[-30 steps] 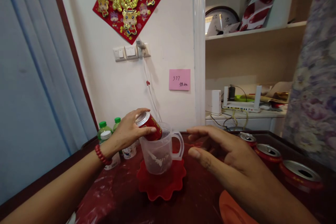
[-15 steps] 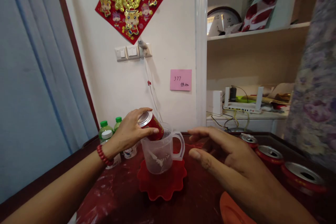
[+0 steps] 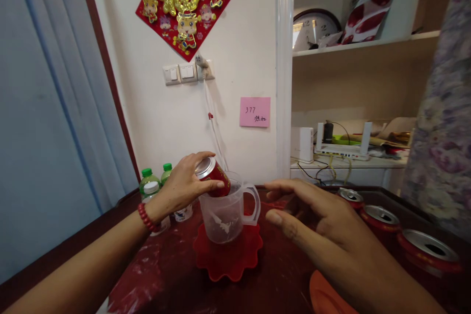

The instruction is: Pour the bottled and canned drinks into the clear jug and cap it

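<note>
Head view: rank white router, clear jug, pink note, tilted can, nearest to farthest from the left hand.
1. Tilted can, in the left hand
2. Clear jug, under the can
3. Pink note, on the wall, right
4. White router, on the shelf, farther right

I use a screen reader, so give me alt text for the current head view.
A left hand tips a red can into the mouth of a clear jug on a red scalloped mat. The right hand hovers beside the jug's handle, near three opened cans.
</note>
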`<state>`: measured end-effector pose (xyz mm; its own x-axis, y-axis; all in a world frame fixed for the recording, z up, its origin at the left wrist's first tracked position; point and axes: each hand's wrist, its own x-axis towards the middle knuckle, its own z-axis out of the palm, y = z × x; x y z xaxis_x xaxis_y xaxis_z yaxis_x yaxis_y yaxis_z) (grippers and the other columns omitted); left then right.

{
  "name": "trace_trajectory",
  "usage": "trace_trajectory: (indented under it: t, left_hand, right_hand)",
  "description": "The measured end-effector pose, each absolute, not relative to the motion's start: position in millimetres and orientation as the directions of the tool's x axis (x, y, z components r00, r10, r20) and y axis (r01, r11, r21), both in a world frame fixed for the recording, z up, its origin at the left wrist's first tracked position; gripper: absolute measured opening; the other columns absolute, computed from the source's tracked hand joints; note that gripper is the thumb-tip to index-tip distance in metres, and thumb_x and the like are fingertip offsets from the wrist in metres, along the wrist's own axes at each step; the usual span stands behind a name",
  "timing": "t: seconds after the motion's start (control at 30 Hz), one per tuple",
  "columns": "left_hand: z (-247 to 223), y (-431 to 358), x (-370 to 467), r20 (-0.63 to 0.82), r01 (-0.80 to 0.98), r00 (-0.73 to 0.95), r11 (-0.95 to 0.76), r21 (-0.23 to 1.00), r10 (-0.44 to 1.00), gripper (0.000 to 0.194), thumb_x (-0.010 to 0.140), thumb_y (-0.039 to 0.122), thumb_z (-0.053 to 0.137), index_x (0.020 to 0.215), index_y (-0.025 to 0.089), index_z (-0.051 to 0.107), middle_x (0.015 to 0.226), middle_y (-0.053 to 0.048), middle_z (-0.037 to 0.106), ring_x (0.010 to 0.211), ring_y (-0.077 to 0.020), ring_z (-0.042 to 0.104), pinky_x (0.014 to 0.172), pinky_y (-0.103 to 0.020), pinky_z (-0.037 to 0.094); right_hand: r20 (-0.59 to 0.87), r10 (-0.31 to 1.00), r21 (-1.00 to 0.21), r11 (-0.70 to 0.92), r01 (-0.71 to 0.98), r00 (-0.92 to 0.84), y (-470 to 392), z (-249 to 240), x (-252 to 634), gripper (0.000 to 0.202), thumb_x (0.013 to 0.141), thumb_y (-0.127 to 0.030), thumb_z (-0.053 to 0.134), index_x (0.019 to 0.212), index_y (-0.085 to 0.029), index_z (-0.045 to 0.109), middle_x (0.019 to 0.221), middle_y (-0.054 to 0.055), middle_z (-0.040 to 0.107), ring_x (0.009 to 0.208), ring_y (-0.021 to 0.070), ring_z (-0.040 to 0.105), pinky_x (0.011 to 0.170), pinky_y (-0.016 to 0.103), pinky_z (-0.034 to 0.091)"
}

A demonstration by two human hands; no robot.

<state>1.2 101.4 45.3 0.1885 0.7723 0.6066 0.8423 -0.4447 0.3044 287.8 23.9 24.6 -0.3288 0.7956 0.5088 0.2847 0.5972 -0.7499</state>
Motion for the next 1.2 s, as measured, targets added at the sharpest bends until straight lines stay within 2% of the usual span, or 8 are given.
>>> trace_trajectory:
  t: [0.33, 0.47, 0.63, 0.9, 1.1, 1.2]
  left_hand:
    - [43, 102, 1, 0.603, 0.846, 0.189, -0.44, 0.3, 0.775, 0.071, 0.071, 0.058, 0.081, 0.13, 0.026, 0.058, 0.127, -0.012, 0.066, 0.116, -0.0341, 0.062, 0.098, -0.05, 0.048]
    - [43, 97, 1, 0.568, 0.82, 0.109, -0.397, 0.412, 0.816, 0.07, 0.071, 0.056, 0.081, 0.127, 0.023, 0.057, 0.119, -0.011, 0.068, 0.107, -0.0339, 0.065, 0.094, -0.05, 0.051]
    - [32, 86, -13, 0.552, 0.726, -0.003, -0.377, 0.575, 0.834, 0.07, 0.074, 0.054, 0.08, 0.13, 0.024, 0.05, 0.105, -0.007, 0.068, 0.095, -0.029, 0.067, 0.085, -0.044, 0.055]
    - [4, 61, -45, 0.558, 0.666, -0.202, -0.305, 0.681, 0.805, 0.073, 0.068, 0.057, 0.083, 0.121, 0.024, 0.045, 0.115, -0.009, 0.063, 0.1, -0.0301, 0.068, 0.087, -0.047, 0.058]
    - [-20, 50, -67, 0.483, 0.719, -0.153, -0.238, 0.653, 0.862, 0.079, 0.063, 0.053, 0.086, 0.127, 0.022, 0.052, 0.128, -0.015, 0.066, 0.117, -0.0379, 0.064, 0.099, -0.053, 0.054]
    - [-33, 48, -73, 0.448, 0.714, -0.132, -0.229, 0.662, 0.884, 0.075, 0.064, 0.05, 0.085, 0.126, 0.022, 0.056, 0.132, -0.014, 0.067, 0.124, -0.0391, 0.062, 0.104, -0.055, 0.05]
  right_hand:
    - [0.507, 0.796, -0.751, 0.596, 0.283, -0.332, 22, 24, 289, 0.028, 0.094, -0.04, 0.059, 0.118, -0.029, 0.067, 0.1, 0.001, 0.069, 0.078, 0.0168, 0.063, 0.068, 0.032, 0.049]
    - [0.511, 0.794, -0.754, 0.598, 0.272, -0.328, 24, 22, 288, 0.029, 0.094, -0.041, 0.06, 0.12, -0.029, 0.067, 0.104, 0.002, 0.07, 0.078, 0.0168, 0.063, 0.067, 0.032, 0.05]
    - [0.504, 0.794, -0.745, 0.599, 0.293, -0.34, 27, 18, 288, 0.029, 0.096, -0.042, 0.059, 0.122, -0.032, 0.065, 0.105, 0.001, 0.07, 0.083, 0.0177, 0.066, 0.07, 0.032, 0.052]
    - [0.491, 0.803, -0.738, 0.589, 0.329, -0.337, 29, 13, 287, 0.031, 0.097, -0.048, 0.057, 0.124, -0.033, 0.063, 0.099, 0.0, 0.071, 0.082, 0.0185, 0.068, 0.069, 0.033, 0.055]
    - [0.478, 0.805, -0.715, 0.589, 0.377, -0.352, 30, 8, 288, 0.038, 0.096, -0.055, 0.057, 0.127, -0.034, 0.064, 0.104, 0.003, 0.07, 0.081, 0.0199, 0.067, 0.071, 0.035, 0.059]
    - [0.46, 0.808, -0.717, 0.582, 0.383, -0.368, 35, 3, 289, 0.043, 0.096, -0.058, 0.056, 0.131, -0.034, 0.062, 0.117, 0.006, 0.069, 0.093, 0.0227, 0.068, 0.082, 0.038, 0.062]
